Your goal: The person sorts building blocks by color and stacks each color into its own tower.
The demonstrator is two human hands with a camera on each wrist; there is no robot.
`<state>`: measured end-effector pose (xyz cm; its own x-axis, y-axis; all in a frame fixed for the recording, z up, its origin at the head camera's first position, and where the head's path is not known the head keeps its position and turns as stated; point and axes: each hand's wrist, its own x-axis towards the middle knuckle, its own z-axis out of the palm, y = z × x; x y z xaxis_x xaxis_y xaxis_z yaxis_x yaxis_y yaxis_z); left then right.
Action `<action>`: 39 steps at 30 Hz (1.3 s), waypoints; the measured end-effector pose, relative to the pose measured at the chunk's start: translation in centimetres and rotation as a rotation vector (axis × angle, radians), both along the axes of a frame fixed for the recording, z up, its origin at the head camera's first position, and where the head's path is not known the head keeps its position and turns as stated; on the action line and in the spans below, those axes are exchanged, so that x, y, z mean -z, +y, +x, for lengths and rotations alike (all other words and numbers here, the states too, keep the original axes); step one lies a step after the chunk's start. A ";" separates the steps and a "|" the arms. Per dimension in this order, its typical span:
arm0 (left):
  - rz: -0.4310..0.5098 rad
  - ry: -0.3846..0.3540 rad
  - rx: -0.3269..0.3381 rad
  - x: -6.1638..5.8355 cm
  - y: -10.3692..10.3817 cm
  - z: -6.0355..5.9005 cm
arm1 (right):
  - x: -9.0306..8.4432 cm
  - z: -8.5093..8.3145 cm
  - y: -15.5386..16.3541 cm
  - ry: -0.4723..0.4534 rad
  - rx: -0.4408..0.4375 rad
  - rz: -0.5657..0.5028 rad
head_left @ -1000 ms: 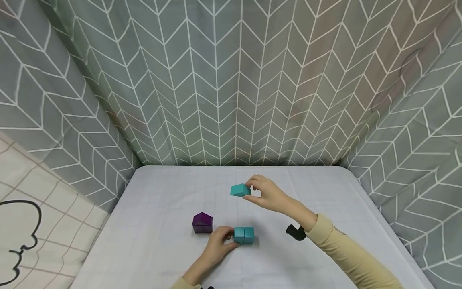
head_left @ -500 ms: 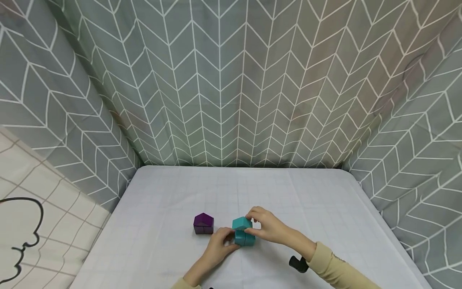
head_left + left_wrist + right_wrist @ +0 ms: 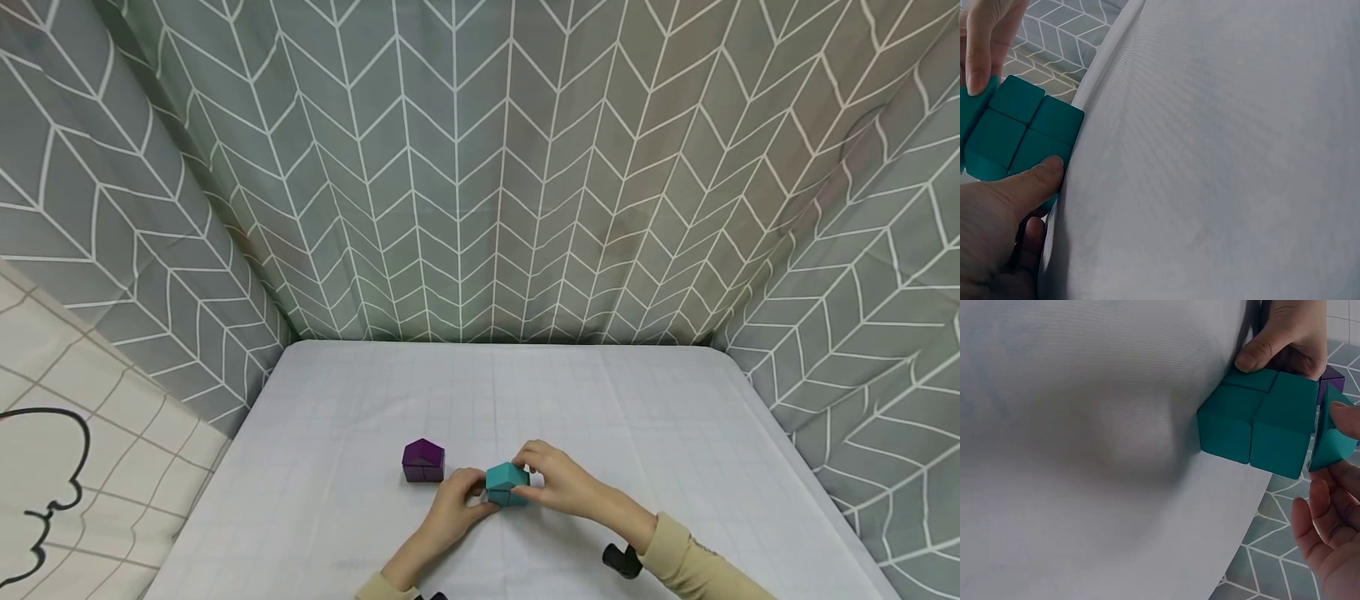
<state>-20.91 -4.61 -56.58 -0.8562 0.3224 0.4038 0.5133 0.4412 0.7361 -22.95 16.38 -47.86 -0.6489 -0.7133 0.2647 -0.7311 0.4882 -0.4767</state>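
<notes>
A triangular teal roof block [image 3: 506,476] is pinched between the thumb and fingers of my right hand [image 3: 566,483]. It sits just over a stack of teal blocks [image 3: 504,497], and the right wrist view [image 3: 1282,425] shows a thin gap between them. My left hand [image 3: 450,510] holds that stack low at its left side, the thumb [image 3: 1044,178] on one face. Most of the left fingers are hidden behind the blocks in the left wrist view. Beside the left hand stands a purple house-shaped block group [image 3: 423,461] with a peaked top.
A white cloth covers the table [image 3: 360,400]. Grey curtains [image 3: 480,167] with a white zigzag pattern enclose the back and sides. A black device [image 3: 622,562] sits under the right wrist.
My right hand has come down and toward me, bringing the teal roof block from the air to just over the teal stack. The left hand has stayed at the stack.
</notes>
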 end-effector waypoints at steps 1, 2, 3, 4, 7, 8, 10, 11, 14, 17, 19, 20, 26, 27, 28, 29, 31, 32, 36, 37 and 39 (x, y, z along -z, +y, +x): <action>0.002 -0.001 0.000 0.0 0.0 0.0 | 0.0 0.1 0.0 -0.004 0.003 0.007; 0.004 -0.002 0.001 0.1 0.0 0.0 | 0.1 0.1 0.0 -0.007 0.005 0.012; 0.004 0.001 0.001 0.1 0.0 0.0 | 0.1 0.2 0.0 -0.008 0.009 0.015; 0.004 -0.001 0.001 0.1 0.1 0.1 | 0.2 0.2 0.0 -0.007 0.012 0.018; -0.003 0.002 -0.003 0.1 0.1 0.1 | 0.3 0.3 0.1 0.004 0.020 0.015; -0.007 0.003 -0.004 0.1 0.1 0.1 | 0.3 0.3 0.1 0.009 0.023 0.013; -0.013 -0.003 -0.008 0.0 0.1 0.1 | 0.3 0.3 0.2 0.008 0.026 0.013; -0.014 -0.003 -0.009 0.0 0.1 0.2 | 0.3 0.3 0.2 0.009 0.027 0.013; -0.017 -0.018 -0.011 -0.1 0.1 0.2 | 0.4 0.4 0.3 0.007 0.029 0.014; -0.020 -0.015 -0.013 -0.1 0.1 0.3 | 0.5 0.4 0.3 0.013 0.034 0.018; -0.021 -0.006 -0.012 0.0 0.2 0.4 | 0.5 0.5 0.3 0.011 0.037 0.021; -0.020 0.003 -0.011 0.0 0.2 0.4 | 0.5 0.5 0.3 0.013 0.038 0.022; -0.008 0.029 0.007 0.2 0.3 0.3 | 0.2 0.8 0.5 0.025 0.055 0.045; -0.010 0.029 0.010 0.2 0.2 0.2 | 0.2 0.8 0.6 0.031 0.059 0.042; -0.013 0.029 0.012 0.3 0.2 0.1 | 0.0 0.8 0.6 0.039 0.061 0.036; -0.017 0.026 0.015 0.3 0.1 0.1 | -0.1 0.8 0.7 0.047 0.064 0.027; -0.026 0.018 0.017 0.2 0.0 0.0 | -0.3 0.8 0.7 0.060 0.068 0.006; -0.026 0.011 0.019 0.2 -0.1 0.0 | -0.4 0.8 0.8 0.066 0.071 0.000; -0.044 -0.021 0.008 -0.2 -0.5 0.5 | -1.1 0.7 1.0 0.093 0.105 0.014; -0.060 -0.021 0.000 -0.4 -0.7 0.7 | -1.3 0.6 1.1 0.104 0.121 0.023; -0.106 -0.013 -0.013 -1.3 -1.0 1.2 | -2.0 0.4 1.3 0.128 0.154 0.026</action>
